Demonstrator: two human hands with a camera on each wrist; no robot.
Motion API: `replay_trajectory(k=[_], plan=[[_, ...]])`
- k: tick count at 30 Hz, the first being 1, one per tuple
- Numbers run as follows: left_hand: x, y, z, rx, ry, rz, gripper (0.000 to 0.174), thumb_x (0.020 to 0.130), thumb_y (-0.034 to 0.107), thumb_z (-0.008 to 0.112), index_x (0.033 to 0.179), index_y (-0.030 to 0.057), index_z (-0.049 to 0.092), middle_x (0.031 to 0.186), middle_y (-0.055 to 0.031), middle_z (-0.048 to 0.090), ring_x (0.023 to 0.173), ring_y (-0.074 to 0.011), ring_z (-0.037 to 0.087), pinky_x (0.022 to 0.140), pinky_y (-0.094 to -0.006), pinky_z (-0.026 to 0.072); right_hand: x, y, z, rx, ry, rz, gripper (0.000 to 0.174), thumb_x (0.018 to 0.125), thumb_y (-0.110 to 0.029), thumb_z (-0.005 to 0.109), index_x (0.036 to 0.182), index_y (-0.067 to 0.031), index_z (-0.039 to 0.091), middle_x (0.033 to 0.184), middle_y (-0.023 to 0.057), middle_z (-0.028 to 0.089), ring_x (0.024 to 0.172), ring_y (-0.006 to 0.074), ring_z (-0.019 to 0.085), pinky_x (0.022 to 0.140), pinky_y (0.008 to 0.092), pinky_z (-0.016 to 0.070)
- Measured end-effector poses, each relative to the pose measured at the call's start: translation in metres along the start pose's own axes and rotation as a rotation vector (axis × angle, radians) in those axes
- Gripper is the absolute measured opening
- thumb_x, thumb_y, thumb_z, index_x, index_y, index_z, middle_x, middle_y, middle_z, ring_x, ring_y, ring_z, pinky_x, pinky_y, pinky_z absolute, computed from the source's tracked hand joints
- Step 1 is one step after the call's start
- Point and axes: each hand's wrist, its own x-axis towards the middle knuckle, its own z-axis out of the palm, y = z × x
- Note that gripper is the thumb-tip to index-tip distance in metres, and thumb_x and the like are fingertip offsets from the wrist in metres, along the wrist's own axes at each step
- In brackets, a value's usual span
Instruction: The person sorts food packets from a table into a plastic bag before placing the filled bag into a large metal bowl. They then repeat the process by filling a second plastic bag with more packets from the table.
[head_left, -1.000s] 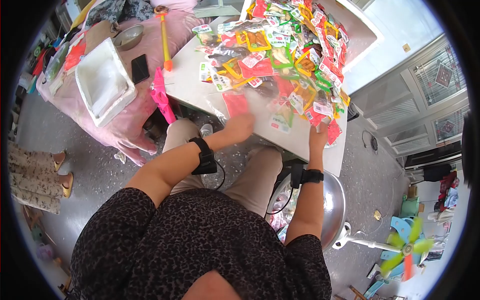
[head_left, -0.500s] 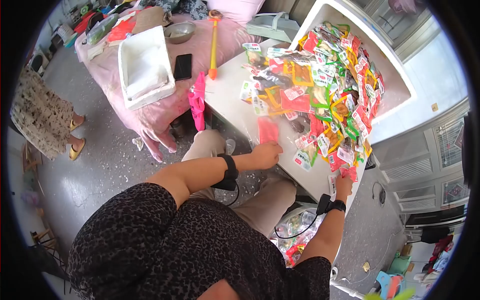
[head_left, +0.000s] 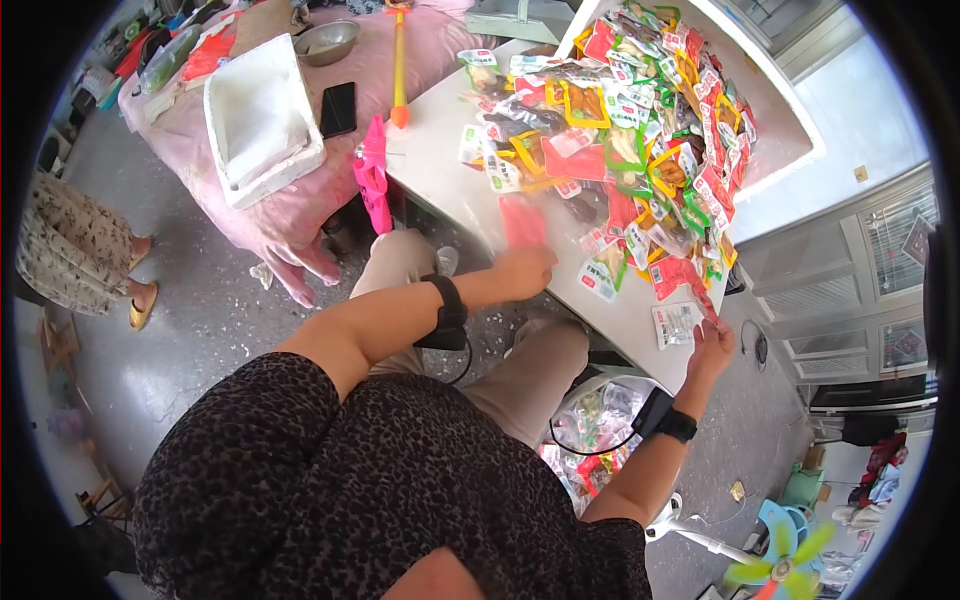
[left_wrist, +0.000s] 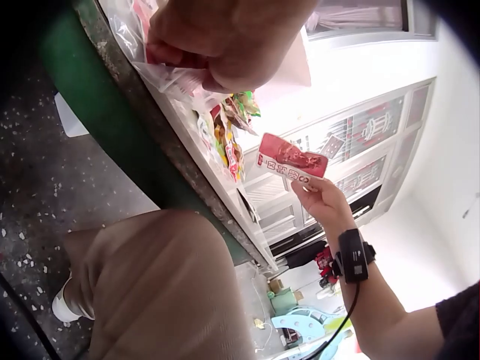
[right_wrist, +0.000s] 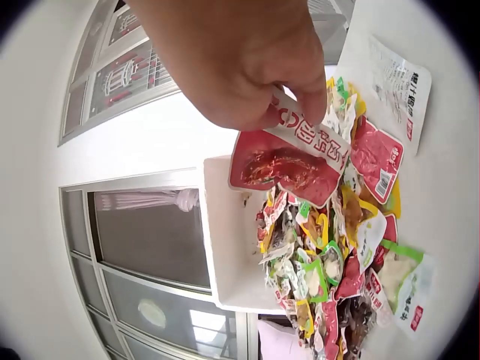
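Here at the surface (head_left: 435,170), the right grip (right_wrist: 247,67) is pinching a red packet (right_wrist: 289,161) by its pale top edge, raised near the surface's right end. The head view is showing that packet only as a thin slip; the right wrist view is giving us its broad front, with reddish-brown food pictured. The left grip (left_wrist: 232,37) is curling round a clear bag (left_wrist: 176,82) at the near edge; the left wrist view is catching the filmy plastic, while overhead its red part is blurring. Only the head view is revealing the basin (head_left: 600,425) of packets below. Now the lettering: big red Chinese characters are running along the held packet's band, dark ones are marking a white packet (right_wrist: 401,90), and a barcode is showing on another red pouch (right_wrist: 375,156).
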Motion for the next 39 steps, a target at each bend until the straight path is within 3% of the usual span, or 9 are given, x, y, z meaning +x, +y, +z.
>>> replay_trajectory(k=[8, 13, 16, 25, 28, 31, 34, 38, 39], plan=[[0.003, 0.003, -0.003, -0.041, -0.031, -0.016, 0.018, 0.074, 0.013, 0.043, 0.086, 0.0048, 0.054, 0.083, -0.0151, 0.054, 0.08, -0.0309, 0.051, 0.069, -0.0386, 0.0409, -0.095, 0.023, 0.037, 0.546, -0.338, 0.113, 0.017, 0.072, 0.012, 0.046, 0.075, -0.0052, 0.048, 0.109, 0.0135, 0.044, 0.093, 0.0217, 0.049, 0.077, 0.0335, 0.0449], [0.004, 0.014, -0.01, -0.091, -0.12, -0.096, 0.016, 0.074, 0.013, 0.043, 0.082, 0.0037, 0.052, 0.082, -0.0169, 0.053, 0.08, -0.0327, 0.05, 0.068, -0.0393, 0.0399, -0.124, 0.026, 0.061, 0.385, -0.425, -0.006, 0.018, 0.07, 0.014, 0.045, 0.074, -0.0036, 0.049, 0.113, 0.0152, 0.041, 0.095, 0.0196, 0.047, 0.082, 0.0293, 0.0384], [0.006, 0.008, -0.008, -0.133, -0.079, -0.082, 0.016, 0.075, 0.015, 0.043, 0.081, 0.0032, 0.052, 0.082, -0.0173, 0.053, 0.08, -0.033, 0.05, 0.068, -0.0392, 0.0394, -0.122, 0.021, 0.059, 0.171, -0.51, -0.207, 0.015, 0.074, 0.011, 0.044, 0.074, -0.0034, 0.049, 0.114, 0.0154, 0.041, 0.099, 0.0203, 0.046, 0.084, 0.0299, 0.0369], [0.008, 0.011, -0.015, -0.103, -0.118, -0.026, 0.016, 0.075, 0.017, 0.043, 0.079, 0.0046, 0.053, 0.079, -0.0158, 0.053, 0.078, -0.0313, 0.051, 0.066, -0.0388, 0.0403, -0.121, 0.015, 0.064, 0.048, -0.599, -0.228, 0.019, 0.07, 0.014, 0.042, 0.073, -0.0026, 0.051, 0.11, 0.0151, 0.044, 0.095, 0.0175, 0.047, 0.082, 0.0261, 0.0354], [0.003, 0.024, -0.024, 0.145, -0.09, 0.12, 0.014, 0.073, 0.016, 0.044, 0.077, 0.0049, 0.052, 0.077, -0.0143, 0.053, 0.077, -0.0304, 0.051, 0.065, -0.04, 0.0407, -0.122, 0.029, 0.079, 0.106, -0.606, -0.23, 0.017, 0.071, 0.013, 0.043, 0.073, -0.0024, 0.051, 0.112, 0.0151, 0.043, 0.096, 0.0175, 0.046, 0.082, 0.0262, 0.0354], [0.001, 0.029, -0.02, 0.168, -0.052, 0.114, 0.012, 0.071, 0.015, 0.045, 0.076, 0.0051, 0.051, 0.076, -0.0129, 0.052, 0.077, -0.0301, 0.051, 0.064, -0.0409, 0.0408, -0.125, 0.055, 0.097, 0.206, -0.588, -0.182, 0.017, 0.072, 0.011, 0.044, 0.075, -0.0033, 0.051, 0.112, 0.0155, 0.043, 0.097, 0.0179, 0.046, 0.083, 0.0269, 0.0356], [0.0, 0.037, -0.018, 0.16, -0.061, 0.062, 0.012, 0.072, 0.014, 0.045, 0.076, 0.0046, 0.051, 0.077, -0.0116, 0.052, 0.077, -0.0298, 0.051, 0.064, -0.0401, 0.0411, -0.135, 0.071, 0.117, 0.456, -0.444, 0.045, 0.018, 0.072, 0.011, 0.045, 0.078, -0.0049, 0.051, 0.111, 0.0159, 0.044, 0.098, 0.0182, 0.045, 0.083, 0.0279, 0.0366], [-0.002, 0.031, -0.013, 0.128, -0.031, 0.07, 0.012, 0.072, 0.014, 0.045, 0.077, 0.0046, 0.05, 0.076, -0.0123, 0.051, 0.076, -0.03, 0.05, 0.066, -0.0389, 0.0414, -0.145, 0.043, 0.125, 0.403, -0.302, 0.3, 0.028, 0.078, 0.002, 0.045, 0.106, 0.0013, 0.04, 0.108, 0.0171, 0.046, 0.098, 0.0238, 0.047, 0.084, 0.033, 0.0398], [-0.003, 0.028, -0.01, 0.114, -0.022, 0.08, 0.012, 0.072, 0.014, 0.045, 0.077, 0.0045, 0.05, 0.076, -0.0126, 0.051, 0.077, -0.03, 0.05, 0.066, -0.0387, 0.0415, -0.141, 0.046, 0.122, 0.547, -0.367, 0.363, 0.03, 0.079, 0.0, 0.044, 0.108, 0.0023, 0.038, 0.107, 0.017, 0.047, 0.097, 0.0246, 0.048, 0.083, 0.0335, 0.0407]])
